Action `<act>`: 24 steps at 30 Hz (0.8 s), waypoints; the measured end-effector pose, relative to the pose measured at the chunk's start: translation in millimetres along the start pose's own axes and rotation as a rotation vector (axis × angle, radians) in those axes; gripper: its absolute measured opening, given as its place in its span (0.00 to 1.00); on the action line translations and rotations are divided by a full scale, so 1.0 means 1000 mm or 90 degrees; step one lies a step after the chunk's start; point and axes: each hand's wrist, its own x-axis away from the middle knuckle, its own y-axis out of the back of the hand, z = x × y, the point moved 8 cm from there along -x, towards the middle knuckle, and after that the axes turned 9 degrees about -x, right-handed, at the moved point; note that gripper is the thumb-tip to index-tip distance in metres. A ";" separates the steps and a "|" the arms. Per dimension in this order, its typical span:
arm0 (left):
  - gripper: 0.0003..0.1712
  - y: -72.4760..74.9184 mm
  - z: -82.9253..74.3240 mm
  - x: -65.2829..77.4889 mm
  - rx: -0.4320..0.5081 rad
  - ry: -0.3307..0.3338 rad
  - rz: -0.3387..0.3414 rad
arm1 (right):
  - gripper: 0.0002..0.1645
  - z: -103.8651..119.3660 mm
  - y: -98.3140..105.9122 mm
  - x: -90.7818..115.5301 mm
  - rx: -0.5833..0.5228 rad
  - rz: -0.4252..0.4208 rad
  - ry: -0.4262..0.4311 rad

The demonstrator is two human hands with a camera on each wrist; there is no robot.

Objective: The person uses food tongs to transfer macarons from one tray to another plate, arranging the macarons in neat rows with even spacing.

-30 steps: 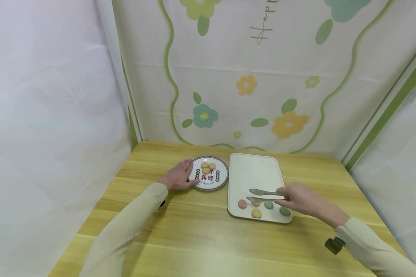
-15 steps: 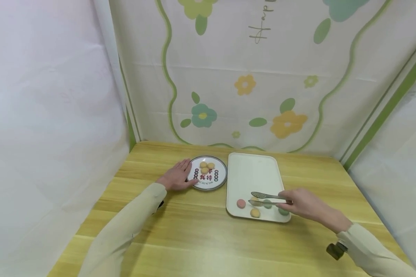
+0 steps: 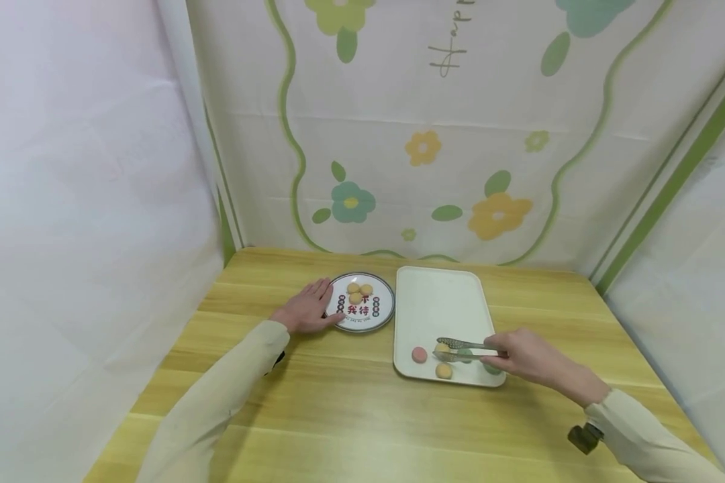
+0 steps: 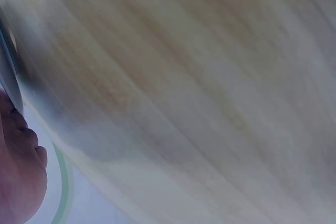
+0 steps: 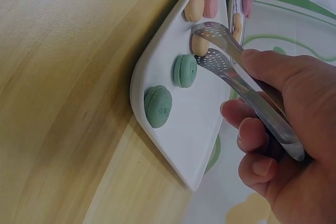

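Observation:
My right hand [image 3: 528, 357] grips metal tongs [image 5: 239, 85] with perforated tips. In the right wrist view the tips stand on either side of a yellow macaron [image 5: 199, 44] on the white tray [image 3: 438, 302]. Around it lie another yellow macaron [image 3: 444, 371], a pink macaron [image 3: 419, 355] and two green macarons [image 5: 159, 106]. My left hand [image 3: 308, 310] rests with straight fingers at the left rim of a round plate [image 3: 380, 318]. Three yellow macarons [image 3: 354, 298] sit together on that plate. Only a few knuckles of the left hand show in the left wrist view.
The plate and tray stand side by side on a wooden table [image 3: 338, 416]. Behind them hangs a white cloth [image 3: 362, 100] with printed flowers, and white sheets [image 3: 84, 235] close off both sides. A dark wrist device [image 3: 585, 438] sits at the right sleeve.
The tongs have come down a little toward the tray, and their tips now flank the yellow macaron more closely. The left hand stays at the plate. The head view has shifted slightly.

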 end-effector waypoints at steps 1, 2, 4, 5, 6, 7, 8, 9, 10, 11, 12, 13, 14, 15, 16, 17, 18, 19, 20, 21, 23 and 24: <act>0.58 0.000 0.000 0.000 0.002 -0.001 0.000 | 0.16 -0.001 0.000 0.000 0.000 -0.002 -0.001; 0.58 0.000 -0.001 0.000 0.004 -0.003 -0.001 | 0.17 -0.001 -0.001 0.001 -0.002 -0.001 -0.004; 0.58 0.001 -0.002 0.000 0.005 -0.003 0.000 | 0.17 -0.003 -0.002 0.001 -0.005 0.001 -0.009; 0.58 0.001 -0.001 0.000 0.002 -0.002 0.000 | 0.17 -0.004 -0.003 0.001 -0.007 0.002 -0.014; 0.57 0.001 -0.001 0.000 0.002 -0.001 -0.002 | 0.17 -0.005 -0.003 0.000 -0.010 0.003 -0.018; 0.57 0.001 -0.001 0.001 0.001 0.000 -0.004 | 0.17 -0.006 -0.003 0.000 -0.011 0.006 -0.024; 0.57 0.002 0.000 0.001 0.000 0.001 -0.005 | 0.17 -0.007 -0.004 0.000 -0.013 0.011 -0.031; 0.57 0.002 0.000 0.001 0.000 0.001 -0.005 | 0.17 -0.008 -0.005 -0.001 -0.013 0.014 -0.037; 0.57 0.002 0.000 0.001 0.001 0.001 -0.004 | 0.16 -0.009 -0.005 -0.001 -0.014 0.017 -0.042; 0.57 0.002 0.000 0.001 0.001 0.001 -0.004 | 0.16 -0.010 -0.006 -0.001 -0.014 0.021 -0.048; 0.57 0.003 0.000 0.001 0.000 0.000 -0.003 | 0.15 -0.010 -0.006 -0.002 -0.015 0.024 -0.052; 0.57 0.003 0.000 0.001 0.001 -0.001 -0.001 | 0.15 -0.011 -0.006 -0.002 -0.016 0.026 -0.053; 0.57 0.003 0.000 0.001 -0.001 -0.002 0.001 | 0.14 -0.011 -0.006 -0.002 -0.017 0.027 -0.055; 0.57 0.003 -0.001 0.001 0.000 -0.002 0.003 | 0.14 -0.011 -0.006 -0.002 -0.019 0.027 -0.055; 0.57 0.003 -0.001 0.001 0.001 -0.002 0.003 | 0.15 -0.010 -0.006 -0.002 -0.021 0.027 -0.053; 0.57 0.003 -0.001 0.001 0.001 -0.003 0.003 | 0.15 -0.010 -0.006 -0.002 -0.022 0.027 -0.051; 0.58 0.003 -0.001 0.001 0.001 -0.002 0.003 | 0.15 -0.010 -0.005 -0.002 -0.023 0.026 -0.048; 0.58 0.003 -0.001 0.001 0.001 -0.002 0.003 | 0.15 -0.009 -0.005 -0.002 -0.025 0.026 -0.045; 0.58 0.003 -0.001 0.001 0.001 -0.002 0.003 | 0.15 -0.008 -0.004 -0.002 -0.025 0.026 -0.043; 0.58 0.003 -0.001 0.001 0.003 -0.002 0.001 | 0.15 -0.008 -0.004 -0.002 -0.026 0.026 -0.041; 0.58 0.004 -0.001 0.002 0.000 -0.003 0.002 | 0.14 -0.007 -0.003 -0.002 -0.027 0.027 -0.041; 0.57 0.004 -0.001 0.002 -0.001 -0.003 0.002 | 0.14 -0.007 -0.003 -0.002 -0.028 0.027 -0.042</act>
